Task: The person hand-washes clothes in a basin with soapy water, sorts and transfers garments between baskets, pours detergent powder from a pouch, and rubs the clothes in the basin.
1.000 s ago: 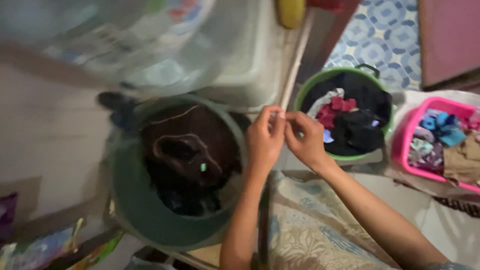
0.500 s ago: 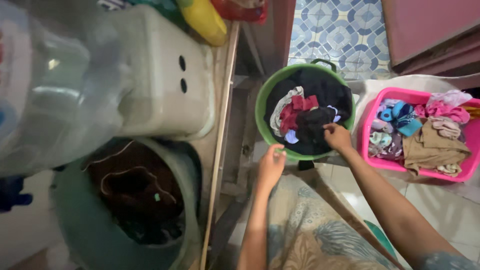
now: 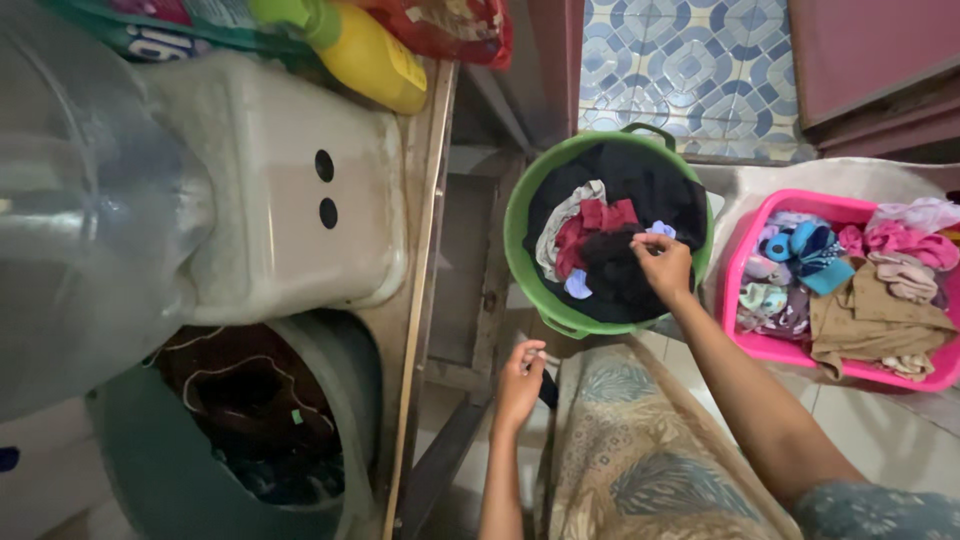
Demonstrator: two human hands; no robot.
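Observation:
My right hand [image 3: 662,264] reaches into a green bucket [image 3: 520,205] full of clothes and pinches a dark garment [image 3: 612,275] on top of the pile, next to a red cloth [image 3: 590,225]. My left hand [image 3: 520,383] hangs lower, near my patterned skirt [image 3: 630,450], with the fingers loosely curled around something small and pale; what it is I cannot tell. A dark-green tub [image 3: 150,470] at the lower left holds dark wet clothes [image 3: 250,400].
A pink basket [image 3: 745,330] of mixed small clothes stands right of the green bucket. A white washing machine body [image 3: 270,190] and a clear lid [image 3: 80,230] fill the left. A yellow bottle [image 3: 370,55] lies on top. Tiled floor [image 3: 690,60] lies beyond.
Both hands were together above the dark-green tub. My right hand has since moved over to the green bucket and taken hold of a dark garment; my left hand dropped toward my lap.

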